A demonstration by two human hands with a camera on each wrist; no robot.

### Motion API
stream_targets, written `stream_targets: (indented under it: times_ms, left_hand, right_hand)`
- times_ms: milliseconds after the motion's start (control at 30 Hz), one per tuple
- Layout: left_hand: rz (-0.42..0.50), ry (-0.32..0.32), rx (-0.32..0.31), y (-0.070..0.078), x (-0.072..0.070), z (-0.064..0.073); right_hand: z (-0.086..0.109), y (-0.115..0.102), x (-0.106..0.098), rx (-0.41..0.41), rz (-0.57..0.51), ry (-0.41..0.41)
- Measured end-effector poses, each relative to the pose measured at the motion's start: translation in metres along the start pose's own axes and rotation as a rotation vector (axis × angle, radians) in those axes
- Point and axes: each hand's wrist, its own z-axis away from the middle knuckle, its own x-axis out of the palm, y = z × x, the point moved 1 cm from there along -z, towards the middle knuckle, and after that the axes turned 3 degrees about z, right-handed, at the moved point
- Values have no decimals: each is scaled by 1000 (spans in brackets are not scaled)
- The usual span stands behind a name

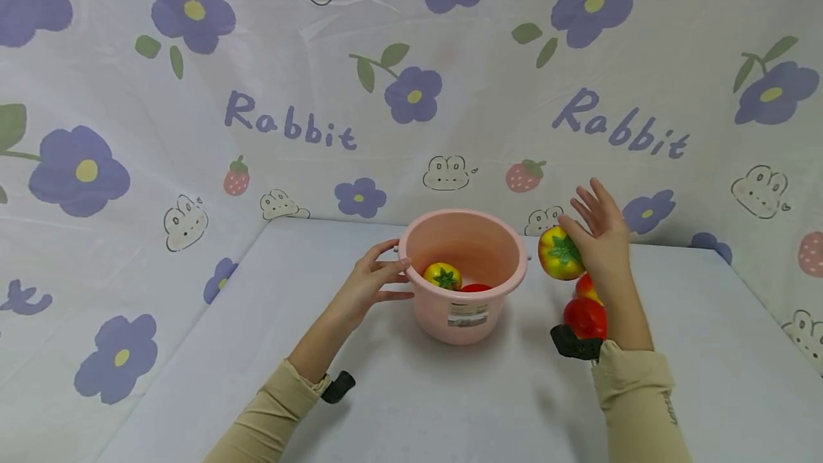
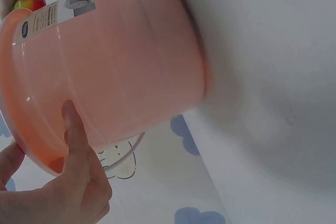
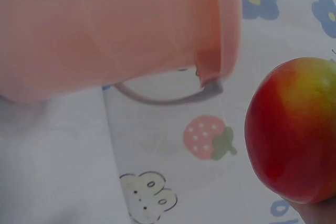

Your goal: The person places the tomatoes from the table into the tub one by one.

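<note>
A pink plastic bucket point(image 1: 459, 316) stands upright on the table. My left hand point(image 1: 369, 284) grips its left rim, the thumb over the edge and the fingers along the outer wall; the left wrist view shows this hand point(image 2: 79, 182) on the bucket point(image 2: 126, 56) too. To the right of the bucket, above the table, my right hand point(image 1: 604, 241) holds a red-and-yellow toy fruit with a green leafy top point(image 1: 559, 254). In the right wrist view this fruit point(image 3: 294, 129) hides most of the hand. Inside the bucket lie a yellow fruit with a green top point(image 1: 444, 276) and a red one point(image 1: 476, 288).
Below my right hand, a red fruit point(image 1: 585, 318) and a red-and-yellow fruit point(image 1: 586, 288) lie on the white table point(image 1: 411, 413), partly behind the forearm. A thin bucket handle point(image 3: 163, 99) hangs at the back. Behind the table hangs a flower-and-rabbit printed cloth point(image 1: 386, 20).
</note>
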Motion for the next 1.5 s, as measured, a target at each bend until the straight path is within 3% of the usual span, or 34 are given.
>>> stream_targets:
  times_ms: [867,1500]
  left_hand:
    - [4,-11,7,-2,-1,1]
    - [-18,-12,9,-2,1,2]
  right_hand:
    - [-13,-56,72,-213,-123,-119]
    - [-5,-78,114,-237,-179,-219]
